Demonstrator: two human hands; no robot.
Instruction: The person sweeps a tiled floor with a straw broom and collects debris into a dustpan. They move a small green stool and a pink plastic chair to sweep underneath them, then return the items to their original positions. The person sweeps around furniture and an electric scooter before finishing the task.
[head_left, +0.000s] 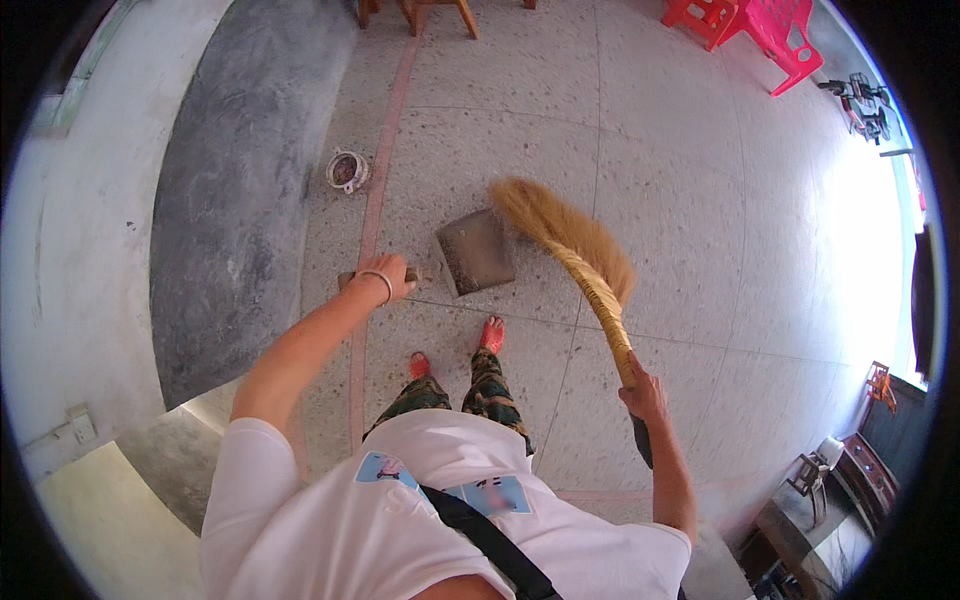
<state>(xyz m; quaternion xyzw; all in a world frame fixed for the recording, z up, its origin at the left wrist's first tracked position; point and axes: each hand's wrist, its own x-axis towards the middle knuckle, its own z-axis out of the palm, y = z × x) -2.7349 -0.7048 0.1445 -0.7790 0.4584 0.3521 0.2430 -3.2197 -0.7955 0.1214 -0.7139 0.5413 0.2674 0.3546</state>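
- White T-shirt (330,540) and black strap (500,550), worn by the person at work, fill the foreground, above camouflage trousers (490,392) and red footwear (491,333) planted on a speckled grey floor (680,210).
- A left hand (387,276), a pale band (378,284) at its wrist, reaches forward with fingers clamped around the short handle of a grey dustpan (475,253).
- The dustpan sits ahead of the feet, near the middle of the scene; whether its base touches the floor cannot be told from this angle.
- A right hand (642,395), out to the side, grips a straw broom (588,268) — fingers closed on the upper handle, its dark end jutting out below the fist.
- The broom's golden bristles fan out beyond the dustpan and to its right, their tip just beside the pan's far corner.
- Left of the pan, a pale round pot (347,172) with dark contents stands beside a red stripe (383,190) in the floor.
- At the far edge, wooden furniture legs (467,17) and a pink plastic chair (783,40) — with a two-wheeler (860,105) at upper right — frame the scene.
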